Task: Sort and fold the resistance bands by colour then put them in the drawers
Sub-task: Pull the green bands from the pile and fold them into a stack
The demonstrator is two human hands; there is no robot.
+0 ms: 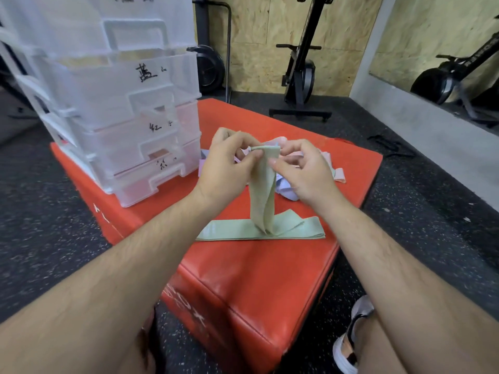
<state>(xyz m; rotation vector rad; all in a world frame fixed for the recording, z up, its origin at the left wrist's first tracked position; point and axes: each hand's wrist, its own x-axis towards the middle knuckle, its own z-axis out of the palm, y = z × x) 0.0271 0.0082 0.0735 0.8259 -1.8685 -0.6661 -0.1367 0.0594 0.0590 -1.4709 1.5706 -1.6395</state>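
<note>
A pale green resistance band hangs upright over the red padded box, its lower end touching the box top. My left hand pinches its upper edge from the left, and my right hand pinches it from the right. Flat green bands lie crosswise under the hanging one. Behind my hands lies a loose pile of pink and lilac bands. A clear plastic drawer unit with handwritten labels stands on the box's left side, its drawers pushed in.
Black speckled rubber flooring surrounds the box. Exercise bikes stand against the chipboard wall behind. My shoe rests on the floor at lower right. A black strap lies on the floor at the right.
</note>
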